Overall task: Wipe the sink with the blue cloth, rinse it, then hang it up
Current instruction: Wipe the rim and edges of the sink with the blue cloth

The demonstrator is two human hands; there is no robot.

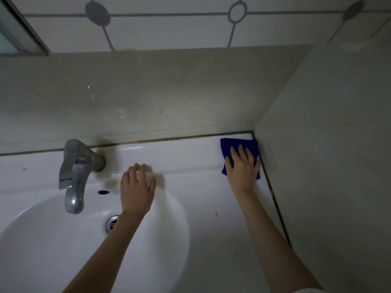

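blue cloth (227, 146) | folded, flat | sink (190, 157) back-right corner, vs side wall

Dim light; patterned wall tiles (169, 32); beige side wall (330, 144) right.

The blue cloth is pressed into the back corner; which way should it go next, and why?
Probably a sweep left along the back ledge toward the faucet. The right hand presses the blue cloth flat against the side wall, so no ledge remains to its right, and dark grime lines the seam behind the ledge.
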